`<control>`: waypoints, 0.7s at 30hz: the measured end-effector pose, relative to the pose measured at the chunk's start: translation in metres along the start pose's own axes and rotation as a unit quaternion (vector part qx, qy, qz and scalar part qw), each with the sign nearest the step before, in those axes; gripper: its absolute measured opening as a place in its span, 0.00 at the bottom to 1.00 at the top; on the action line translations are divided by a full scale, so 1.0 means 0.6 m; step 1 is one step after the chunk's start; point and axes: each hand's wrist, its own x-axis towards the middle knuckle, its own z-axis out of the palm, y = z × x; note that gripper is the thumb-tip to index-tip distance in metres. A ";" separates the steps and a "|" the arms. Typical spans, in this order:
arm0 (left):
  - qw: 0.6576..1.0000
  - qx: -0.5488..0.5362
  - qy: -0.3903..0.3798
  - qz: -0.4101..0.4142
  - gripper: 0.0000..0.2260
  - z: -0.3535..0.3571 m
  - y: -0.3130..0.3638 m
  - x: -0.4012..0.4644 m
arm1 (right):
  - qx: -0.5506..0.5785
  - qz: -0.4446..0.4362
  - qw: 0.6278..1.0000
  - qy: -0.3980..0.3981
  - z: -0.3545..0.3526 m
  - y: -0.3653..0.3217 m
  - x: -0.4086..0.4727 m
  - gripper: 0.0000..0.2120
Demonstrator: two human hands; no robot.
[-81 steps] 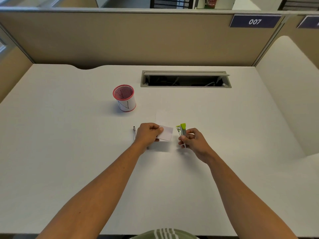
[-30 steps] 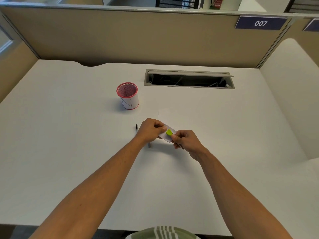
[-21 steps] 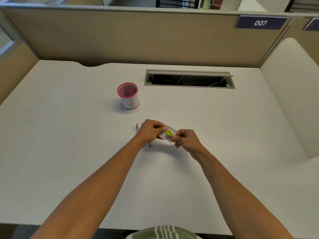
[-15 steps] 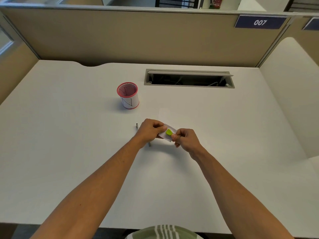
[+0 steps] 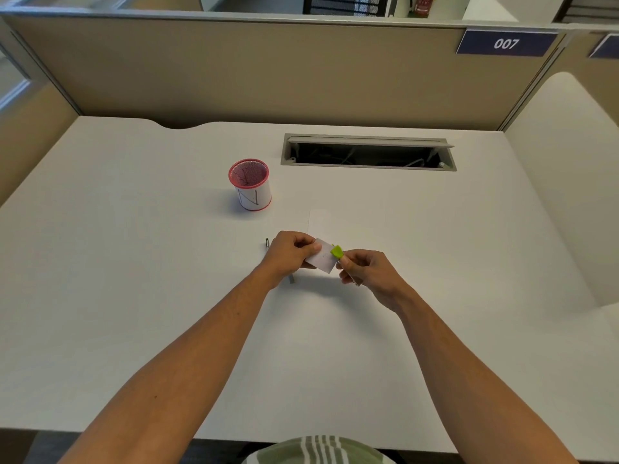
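My left hand [image 5: 288,254] pinches the left end of a small folded white paper [image 5: 321,261] just above the white desk [image 5: 134,296]. My right hand [image 5: 366,271] grips a small lime-green stapler [image 5: 336,252], whose green tip sits over the paper's right edge. A pen [image 5: 267,243] lies on the desk under my left hand, mostly hidden by it. Another white sheet [image 5: 330,224] lies flat on the desk just beyond both hands.
A red mesh pen cup [image 5: 250,185] wrapped in white paper stands to the back left of my hands. An open cable slot [image 5: 368,153] runs across the desk's back. Beige partition walls [image 5: 268,75] close in the back and both sides.
My right hand brought the green stapler left from beside the paper onto its right edge. Over the last second both hands have barely moved.
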 end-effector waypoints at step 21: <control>0.999 0.003 0.033 -0.007 0.07 -0.004 -0.003 -0.006 | -0.393 -0.010 0.888 0.237 -0.013 0.072 0.011 0.14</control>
